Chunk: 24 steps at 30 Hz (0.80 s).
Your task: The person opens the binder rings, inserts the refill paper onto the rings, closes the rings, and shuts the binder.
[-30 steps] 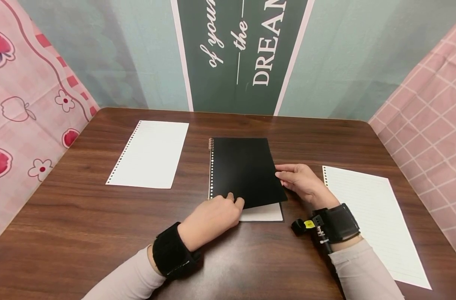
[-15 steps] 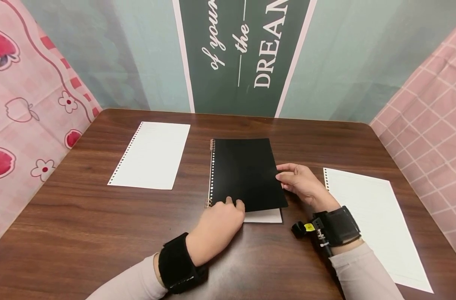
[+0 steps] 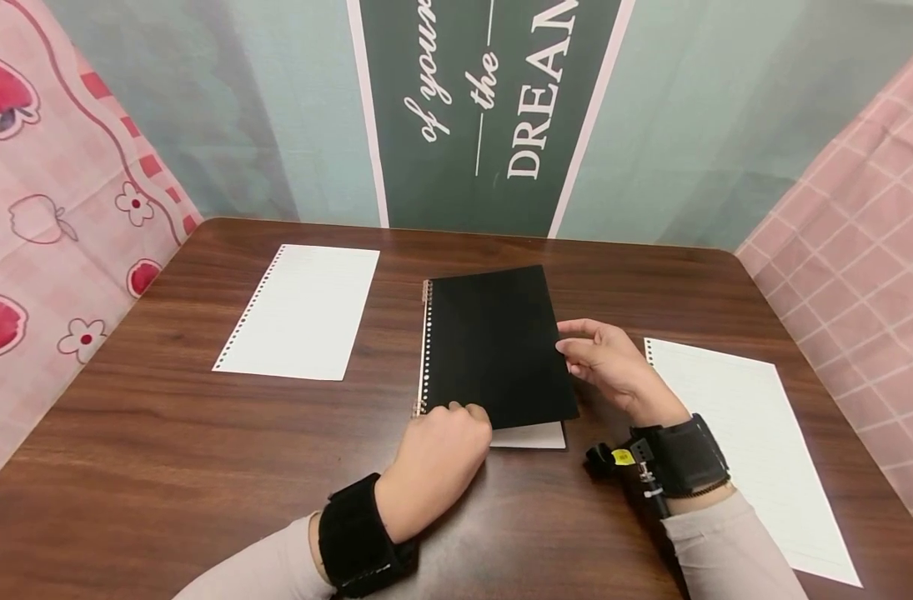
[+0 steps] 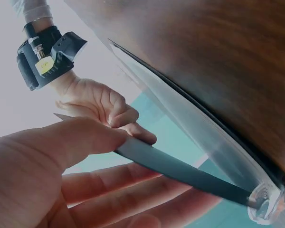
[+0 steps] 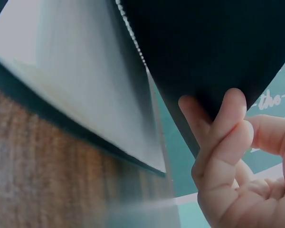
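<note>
In the middle of the table lies a loose-leaf notebook with its black cover [image 3: 494,350] lifted at a slant. Small rings [image 3: 419,408] run along the notebook's left side, beside a row of punched holes. White pages [image 3: 531,437] show below the raised cover, over a dark back cover. My left hand [image 3: 441,462] pinches the cover's near edge, thumb on one face and fingers on the other, as the left wrist view shows. At the right edge, my right hand [image 3: 614,367] grips the cover between thumb and fingers. The right wrist view shows the gap between cover and pages [image 5: 76,61].
A punched white sheet [image 3: 298,312] lies on the wooden table [image 3: 163,467] to the left. Another lined, punched sheet [image 3: 756,450] is on the right, partly under the right forearm. Printed cloths hang behind the table and along both sides.
The far right corner of the cover has risen, and the right hand has shifted slightly up with it. My left hand has moved a little right and keeps its pinch at the near edge.
</note>
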Each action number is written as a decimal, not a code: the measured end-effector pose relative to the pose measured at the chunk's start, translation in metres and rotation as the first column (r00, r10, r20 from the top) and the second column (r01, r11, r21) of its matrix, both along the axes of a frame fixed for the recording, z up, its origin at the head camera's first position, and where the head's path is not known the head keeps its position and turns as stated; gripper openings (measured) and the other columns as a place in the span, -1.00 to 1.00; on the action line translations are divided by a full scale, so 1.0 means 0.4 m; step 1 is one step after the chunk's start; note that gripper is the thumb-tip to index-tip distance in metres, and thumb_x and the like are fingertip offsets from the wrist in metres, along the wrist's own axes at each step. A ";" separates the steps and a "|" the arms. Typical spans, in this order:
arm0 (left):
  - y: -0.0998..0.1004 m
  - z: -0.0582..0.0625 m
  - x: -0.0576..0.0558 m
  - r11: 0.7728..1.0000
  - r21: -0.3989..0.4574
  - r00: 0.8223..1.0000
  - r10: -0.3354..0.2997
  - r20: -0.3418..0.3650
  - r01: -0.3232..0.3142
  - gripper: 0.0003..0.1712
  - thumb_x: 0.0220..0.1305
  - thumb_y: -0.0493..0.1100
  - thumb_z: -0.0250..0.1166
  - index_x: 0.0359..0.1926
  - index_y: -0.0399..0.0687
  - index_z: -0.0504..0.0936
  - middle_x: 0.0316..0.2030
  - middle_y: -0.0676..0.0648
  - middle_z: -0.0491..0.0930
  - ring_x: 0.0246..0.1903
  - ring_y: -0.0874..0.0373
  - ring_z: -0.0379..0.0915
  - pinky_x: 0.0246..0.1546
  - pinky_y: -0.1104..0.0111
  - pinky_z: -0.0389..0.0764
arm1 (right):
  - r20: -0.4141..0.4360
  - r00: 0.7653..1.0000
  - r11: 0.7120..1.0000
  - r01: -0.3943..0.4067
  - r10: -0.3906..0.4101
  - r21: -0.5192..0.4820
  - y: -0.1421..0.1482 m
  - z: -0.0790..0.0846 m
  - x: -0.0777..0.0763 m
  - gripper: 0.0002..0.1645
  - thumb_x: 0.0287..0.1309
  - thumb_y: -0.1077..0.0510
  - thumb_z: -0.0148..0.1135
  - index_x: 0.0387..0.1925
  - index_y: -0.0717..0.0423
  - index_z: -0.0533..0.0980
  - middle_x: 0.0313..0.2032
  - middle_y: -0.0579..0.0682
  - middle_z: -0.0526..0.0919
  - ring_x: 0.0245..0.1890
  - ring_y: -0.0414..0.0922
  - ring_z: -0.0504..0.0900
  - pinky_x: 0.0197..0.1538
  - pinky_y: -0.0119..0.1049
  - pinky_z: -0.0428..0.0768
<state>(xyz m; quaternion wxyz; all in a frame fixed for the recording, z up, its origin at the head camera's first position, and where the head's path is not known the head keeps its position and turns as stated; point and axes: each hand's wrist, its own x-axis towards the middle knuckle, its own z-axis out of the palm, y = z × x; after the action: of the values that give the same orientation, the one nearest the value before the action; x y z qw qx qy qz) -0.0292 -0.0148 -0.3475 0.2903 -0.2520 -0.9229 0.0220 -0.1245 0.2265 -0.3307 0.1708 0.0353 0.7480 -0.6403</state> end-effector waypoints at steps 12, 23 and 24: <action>-0.007 0.012 0.011 1.000 -0.011 1.000 0.002 0.004 -0.002 -0.74 -0.08 -0.37 0.33 -0.66 0.03 0.46 -0.73 0.05 0.43 -0.77 0.18 0.43 -0.83 0.40 0.34 | -0.093 0.996 0.988 0.019 -0.005 0.154 -0.019 0.056 0.031 -0.41 0.37 0.23 0.10 0.37 0.31 0.30 -0.45 -0.31 0.63 -0.40 -0.38 0.56 -0.21 -0.48 0.64; -0.038 0.018 0.004 0.994 0.101 0.988 -0.050 0.148 0.035 -0.71 0.03 -0.40 0.31 -0.62 -0.05 0.40 -0.67 0.05 0.46 -0.77 0.10 0.46 -0.82 0.37 0.47 | -0.148 0.989 0.985 -0.001 0.027 0.172 -0.043 0.107 0.044 -0.38 0.39 0.04 0.15 0.38 0.20 0.34 -0.02 -0.09 0.74 -0.11 -0.31 0.71 0.09 -0.36 0.62; -0.042 0.019 0.004 0.991 0.126 0.984 -0.059 0.169 0.038 -0.71 0.03 -0.39 0.30 -0.63 -0.05 0.38 -0.67 0.05 0.45 -0.77 0.09 0.46 -0.83 0.37 0.47 | -0.150 0.988 0.983 -0.007 0.035 0.183 -0.047 0.111 0.043 -0.38 0.40 0.03 0.14 0.39 0.19 0.34 0.03 -0.02 0.72 -0.09 -0.30 0.71 0.09 -0.36 0.61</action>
<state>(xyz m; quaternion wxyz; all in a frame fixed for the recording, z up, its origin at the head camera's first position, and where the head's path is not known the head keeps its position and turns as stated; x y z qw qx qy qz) -0.0278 -0.0317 -0.3397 0.2246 -0.2573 -0.9377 -0.0638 -0.1073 0.2075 -0.2865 0.1158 -0.0064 0.8146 -0.5683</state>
